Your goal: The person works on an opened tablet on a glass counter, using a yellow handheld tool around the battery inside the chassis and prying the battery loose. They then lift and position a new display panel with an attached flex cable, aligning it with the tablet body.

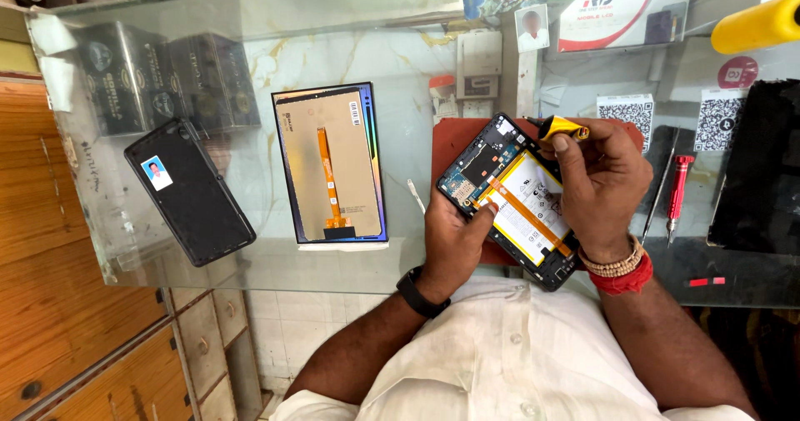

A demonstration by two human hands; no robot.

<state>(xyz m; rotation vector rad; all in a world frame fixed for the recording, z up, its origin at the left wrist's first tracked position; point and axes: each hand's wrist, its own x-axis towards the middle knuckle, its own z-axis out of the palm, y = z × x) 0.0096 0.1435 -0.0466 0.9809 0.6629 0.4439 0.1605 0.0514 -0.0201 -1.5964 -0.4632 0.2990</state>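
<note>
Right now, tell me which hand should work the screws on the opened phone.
Right hand, probably: it already holds the yellow screwdriver at the top edge of the opened phone. The left hand grips the phone's lower side, steadying it.

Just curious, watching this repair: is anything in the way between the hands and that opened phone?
Nothing visible. The left hand already grips the opened phone at its lower edge, and the right hand holds a yellow-handled screwdriver at its top corner.
</note>
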